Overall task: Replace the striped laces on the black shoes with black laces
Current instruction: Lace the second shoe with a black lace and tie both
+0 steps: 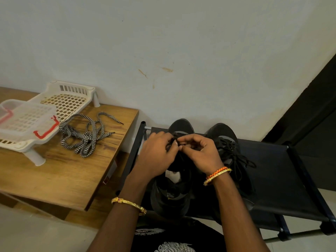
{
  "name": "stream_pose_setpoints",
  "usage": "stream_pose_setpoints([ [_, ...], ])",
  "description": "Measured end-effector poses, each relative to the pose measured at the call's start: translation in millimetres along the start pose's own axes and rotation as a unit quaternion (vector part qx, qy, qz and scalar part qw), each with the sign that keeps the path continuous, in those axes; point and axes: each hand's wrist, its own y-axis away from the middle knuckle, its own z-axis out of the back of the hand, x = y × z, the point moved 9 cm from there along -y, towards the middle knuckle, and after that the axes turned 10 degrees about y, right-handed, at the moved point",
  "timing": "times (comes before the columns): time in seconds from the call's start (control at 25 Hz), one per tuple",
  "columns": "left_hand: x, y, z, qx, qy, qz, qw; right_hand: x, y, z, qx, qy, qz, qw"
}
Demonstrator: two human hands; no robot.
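I count the striped laces [85, 136] as done: both lie loose on the counter [76, 171]. The right shoe [231, 151] on the rack [283, 170] looks relaced in black. My left hand [156, 155] and right hand [201, 153] pinch the black lace [175, 140] over the left shoe [172, 190], each grip narrow; that lacing seems to be what remains.

Left hand [157, 155], right hand [201, 151] — fingers curled, pinching

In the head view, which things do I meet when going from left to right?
Clear box → striped laces → left hand → right hand → right-side black shoe → bare part of the black rack.
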Motion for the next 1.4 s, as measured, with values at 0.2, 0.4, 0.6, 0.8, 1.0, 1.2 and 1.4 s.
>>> stream_pose_setpoints([
  [0.2, 27, 9, -19, 0.064, 0.394, 0.213, 0.892, -7, 0, 2, 0.002, -0.027, -0.019, 0.999],
  [0.4, 36, 15, -30, 0.101, 0.428, 0.280, 0.853, -12, 0, 4, 0.003, -0.017, -0.028, 0.999],
  [0.6, 36, 13, -34, 0.146, 0.433, 0.275, 0.846, -14, 0, 6, -0.002, -0.018, -0.035, 0.999],
  [0.8, 39, 15, -39, 0.152, 0.459, 0.293, 0.825, -13, -1, 4, 0.000, -0.015, -0.030, 0.999],
  [1.0, 39, 14, -37, 0.136, 0.460, 0.284, 0.830, -15, 0, 4, 0.032, -0.012, -0.035, 0.999],
  [1.2, 34, 15, -39, 0.130, 0.491, 0.288, 0.812, -11, 1, 3, 0.047, 0.010, -0.019, 0.999],
  [1.4, 30, 14, -38, 0.146, 0.469, 0.271, 0.828, -4, 3, 8, -0.009, 0.048, 0.008, 0.999],
])
